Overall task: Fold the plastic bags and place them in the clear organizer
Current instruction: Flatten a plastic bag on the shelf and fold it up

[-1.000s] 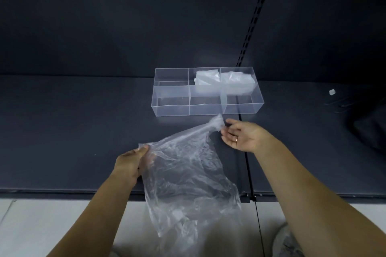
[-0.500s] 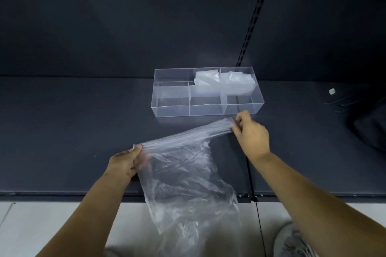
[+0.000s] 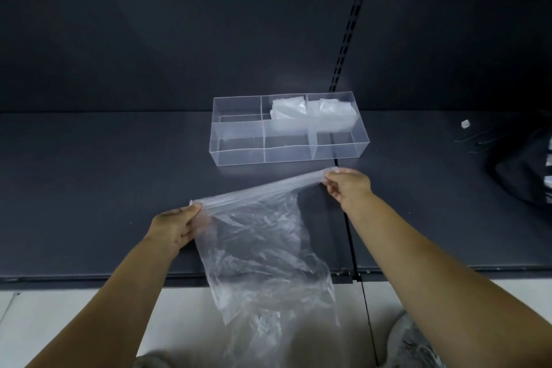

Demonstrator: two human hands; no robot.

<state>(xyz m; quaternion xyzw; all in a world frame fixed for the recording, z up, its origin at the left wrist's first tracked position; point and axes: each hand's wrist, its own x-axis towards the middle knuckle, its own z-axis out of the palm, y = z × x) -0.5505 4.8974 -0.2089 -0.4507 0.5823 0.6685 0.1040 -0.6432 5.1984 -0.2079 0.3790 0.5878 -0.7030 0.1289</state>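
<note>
Above a dark shelf (image 3: 104,176), you stretch a clear bag (image 3: 263,236) between both hands, its lower part hanging past the shelf's front edge. Your left hand (image 3: 174,225) pinches one corner; your right hand (image 3: 348,184) pinches the other, nearer the organizer (image 3: 239,155). Folded bags (image 3: 310,112) fill its rear middle and right compartments. Your shoes show on the pale floor below.

1. Dim overall: the dark shelf (image 3: 89,173) and back panel (image 3: 179,39) swallow most of the light.
2. There's a faint pale sheen on the panel, just above the organizer (image 3: 286,155).
3. The bag (image 3: 263,248) catches soft highlights along its creases.
4. The floor (image 3: 59,323) reads brightest.
5. Wide-angle stretch at the edges, with the bottom corners slightly soft.
</note>
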